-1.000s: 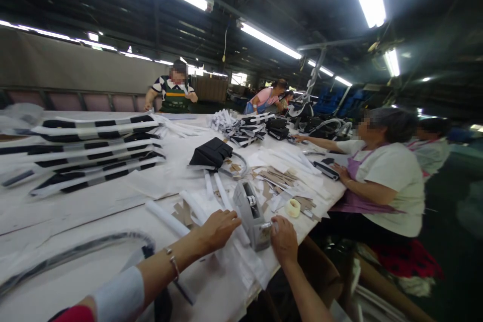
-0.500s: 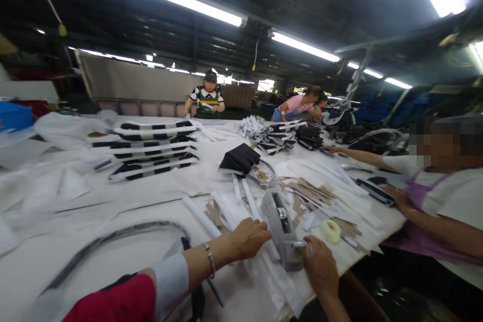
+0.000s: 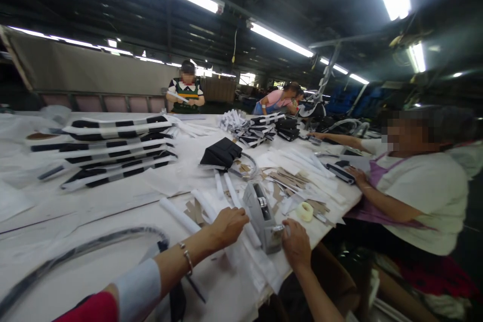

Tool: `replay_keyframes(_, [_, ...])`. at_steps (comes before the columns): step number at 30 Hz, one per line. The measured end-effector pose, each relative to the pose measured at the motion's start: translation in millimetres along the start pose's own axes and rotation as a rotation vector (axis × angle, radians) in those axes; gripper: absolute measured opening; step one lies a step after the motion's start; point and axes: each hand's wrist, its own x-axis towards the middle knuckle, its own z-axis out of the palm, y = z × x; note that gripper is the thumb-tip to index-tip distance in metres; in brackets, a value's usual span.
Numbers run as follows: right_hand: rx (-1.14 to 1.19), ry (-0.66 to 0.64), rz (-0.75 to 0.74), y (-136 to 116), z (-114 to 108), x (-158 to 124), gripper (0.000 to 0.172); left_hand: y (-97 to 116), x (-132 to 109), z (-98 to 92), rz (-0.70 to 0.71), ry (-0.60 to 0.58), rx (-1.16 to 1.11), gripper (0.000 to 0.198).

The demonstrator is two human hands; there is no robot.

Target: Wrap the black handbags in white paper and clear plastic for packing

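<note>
A grey tape dispenser stands on the white table near its front edge. My right hand is at its cutting end, with bent fingers closed on shiny clear tape. To the left of the dispenser, my left hand is curled closed, palm down, above white rolled strips. Whatever may be inside its fingers is hidden. Under my left forearm, a long dark curved piece in clear wrapping lies on the table.
Brown cardboard strips and a pale tape roll lie right of the dispenser. Behind it sits a black folded piece. Black-and-white padded pieces are stacked at left. A co-worker works close at right; other people stand across the table.
The whole view has swung to the right, so everything appears further left. My hands keep nearly the same places beside the dispenser. The co-worker across the table has moved a white strip.
</note>
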Motion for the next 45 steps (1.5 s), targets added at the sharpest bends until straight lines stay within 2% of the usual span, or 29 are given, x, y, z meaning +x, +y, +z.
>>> replay_keyframes(10, [0.032, -0.03, 0.01, 5, 1, -2, 0.028, -7, 3, -3.1, -0.123, 0.032, -0.078, 0.027])
replay_keyframes(23, [0.018, -0.042, 0.024, 5, -2, -3, 0.032, -55, -17, 1.4, -0.356, 0.031, -0.038, 0.025])
replay_keyframes(28, [0.026, -0.026, 0.021, 7, 1, -2, 0.033, -64, -4, -0.2, -0.38, 0.087, -0.05, 0.023])
replay_keyframes(33, [0.038, -0.005, 0.009, 8, 2, -3, 0.033, -47, 44, -18.5, -0.311, 0.208, -0.048, 0.026])
replay_keyframes(36, [0.045, -0.002, 0.004, 6, 1, -4, 0.034, -26, 88, -30.6, -0.214, 0.26, -0.034, 0.031])
replay_keyframes(38, [0.039, -0.005, 0.015, 5, 0, -3, 0.034, -8, 116, -31.8, -0.114, 0.251, -0.018, 0.027])
replay_keyframes(42, [0.033, -0.014, 0.036, 2, -2, -4, 0.031, 33, 154, -12.8, 0.092, 0.167, 0.034, 0.019])
replay_keyframes(45, [0.038, -0.021, 0.029, 1, -4, -4, 0.029, 57, 164, 9.5, 0.132, 0.13, 0.078, 0.018])
